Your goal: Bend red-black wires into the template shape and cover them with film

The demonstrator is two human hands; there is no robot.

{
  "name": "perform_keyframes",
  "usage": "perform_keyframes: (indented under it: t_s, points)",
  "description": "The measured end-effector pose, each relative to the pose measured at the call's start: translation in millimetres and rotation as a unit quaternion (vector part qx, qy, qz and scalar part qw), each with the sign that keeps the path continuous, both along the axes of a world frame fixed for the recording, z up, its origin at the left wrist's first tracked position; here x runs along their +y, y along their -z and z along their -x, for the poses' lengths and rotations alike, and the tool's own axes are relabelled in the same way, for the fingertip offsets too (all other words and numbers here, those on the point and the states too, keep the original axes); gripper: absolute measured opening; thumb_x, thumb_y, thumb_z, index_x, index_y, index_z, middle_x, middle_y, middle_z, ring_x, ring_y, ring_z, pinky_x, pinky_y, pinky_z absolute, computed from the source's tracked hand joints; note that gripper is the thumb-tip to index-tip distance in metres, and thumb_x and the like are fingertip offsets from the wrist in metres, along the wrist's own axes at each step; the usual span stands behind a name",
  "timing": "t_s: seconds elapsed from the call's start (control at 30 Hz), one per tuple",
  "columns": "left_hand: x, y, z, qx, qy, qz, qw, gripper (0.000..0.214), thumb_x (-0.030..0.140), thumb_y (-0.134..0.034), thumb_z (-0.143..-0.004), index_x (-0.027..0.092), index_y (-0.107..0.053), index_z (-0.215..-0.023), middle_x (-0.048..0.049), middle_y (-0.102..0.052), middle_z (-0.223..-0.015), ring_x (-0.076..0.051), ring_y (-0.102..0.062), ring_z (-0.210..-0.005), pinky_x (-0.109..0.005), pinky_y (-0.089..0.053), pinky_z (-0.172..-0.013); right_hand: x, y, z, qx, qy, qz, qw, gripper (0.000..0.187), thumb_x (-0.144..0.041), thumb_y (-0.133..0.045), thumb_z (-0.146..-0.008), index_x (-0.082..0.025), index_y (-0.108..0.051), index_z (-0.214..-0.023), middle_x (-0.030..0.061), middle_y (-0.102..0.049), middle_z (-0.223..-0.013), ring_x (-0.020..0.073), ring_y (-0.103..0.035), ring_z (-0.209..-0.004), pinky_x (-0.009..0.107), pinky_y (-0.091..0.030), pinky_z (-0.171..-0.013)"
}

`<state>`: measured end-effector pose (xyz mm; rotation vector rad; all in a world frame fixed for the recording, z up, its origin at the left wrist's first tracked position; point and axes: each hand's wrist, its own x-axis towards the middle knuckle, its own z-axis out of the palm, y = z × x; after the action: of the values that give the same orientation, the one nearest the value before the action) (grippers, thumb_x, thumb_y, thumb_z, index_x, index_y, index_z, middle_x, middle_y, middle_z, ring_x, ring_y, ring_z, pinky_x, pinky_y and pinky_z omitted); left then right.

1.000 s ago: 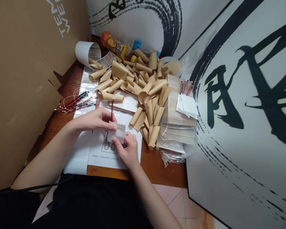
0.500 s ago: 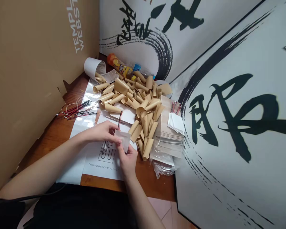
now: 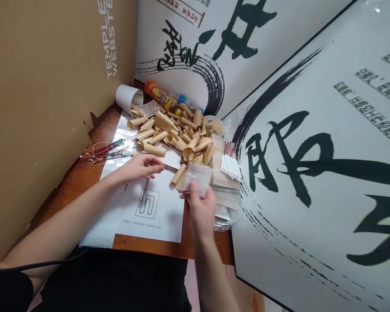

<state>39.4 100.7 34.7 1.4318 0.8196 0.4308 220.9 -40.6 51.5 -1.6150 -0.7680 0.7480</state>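
My right hand [image 3: 199, 203] holds a small white pad [image 3: 197, 175], lifted above the table edge near the stack of flat sheets [image 3: 225, 184]; the hand is blurred by motion. My left hand [image 3: 143, 166] hovers with curled fingers over the white printed sheet [image 3: 152, 208], just above the drawn outline; whether it holds anything I cannot make out. A heap of curled tan paper strips [image 3: 178, 136] lies just beyond both hands.
Red and black wires [image 3: 105, 150] lie at the left on the wooden table [image 3: 84, 173]. A white roll [image 3: 127, 98] and an orange snack tube [image 3: 159, 97] sit at the back. Cardboard stands at the left, calligraphy boards at the back and right.
My right hand has carried the white pad to the right, away from the printed sheet. My left hand has let go of the pad. The camera has tilted upward.
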Motion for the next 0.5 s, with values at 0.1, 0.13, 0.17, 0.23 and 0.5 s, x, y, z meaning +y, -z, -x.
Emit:
perform_keyframes:
  t_s: [0.1,0.13,0.17,0.23,0.5]
  points:
    - [3,-4.7,5,0.018,-0.084,-0.074,0.994,0.037,0.052,-0.067,-0.083,0.016,-0.069,-0.092,-0.0040,-0.069,-0.084,-0.013,-0.061,-0.070,-0.025,-0.049,-0.063,12,-29.9,-58,-0.106,0.120,-0.026,0.987,0.035,-0.043,-0.072,-0.081,-0.016,-0.064,-0.102,0.0056,-0.072,-0.086,0.0161,-0.068,-0.065,0.029,-0.057,-0.056]
    - [5,-6.8,7,0.030,-0.115,-0.108,0.987,0.035,0.050,-0.066,-0.084,0.016,-0.069,-0.090,-0.0039,-0.069,-0.081,-0.013,-0.060,-0.069,-0.025,-0.049,-0.063,18,-35.9,-76,-0.128,0.157,-0.041,0.978,0.036,-0.042,-0.073,-0.079,-0.017,-0.063,-0.102,0.0058,-0.071,-0.088,0.0156,-0.067,-0.063,0.029,-0.057,-0.053]
    - [6,-9.2,9,0.045,-0.148,-0.144,0.977,0.032,0.047,-0.065,-0.084,0.016,-0.070,-0.090,-0.0038,-0.069,-0.080,-0.014,-0.060,-0.069,-0.026,-0.048,-0.064,24,-39.0,-94,-0.144,0.188,-0.048,0.970,0.036,-0.041,-0.073,-0.078,-0.017,-0.061,-0.102,0.0056,-0.071,-0.087,0.0151,-0.066,-0.060,0.029,-0.056,-0.051]
    - [10,-14.2,16,0.078,-0.222,-0.215,0.948,0.028,0.043,-0.064,-0.085,0.016,-0.072,-0.092,-0.0034,-0.071,-0.080,-0.014,-0.060,-0.069,-0.026,-0.047,-0.066,37,-36.6,-121,-0.160,0.221,-0.035,0.961,0.041,-0.040,-0.073,-0.077,-0.017,-0.055,-0.106,0.0051,-0.069,-0.086,0.0159,-0.064,-0.056,0.031,-0.055,-0.049]
    - [32,-16.5,58,0.210,-0.383,-0.301,0.848,0.026,0.029,-0.058,-0.087,0.017,-0.073,-0.103,-0.0081,-0.072,-0.100,-0.018,-0.063,-0.082,-0.030,-0.048,-0.080,51,-5.4,-136,-0.267,0.225,0.074,0.934,0.050,-0.050,-0.064,-0.084,-0.018,-0.048,-0.118,0.0016,-0.060,-0.074,0.0228,-0.059,-0.058,0.037,-0.047,-0.053]
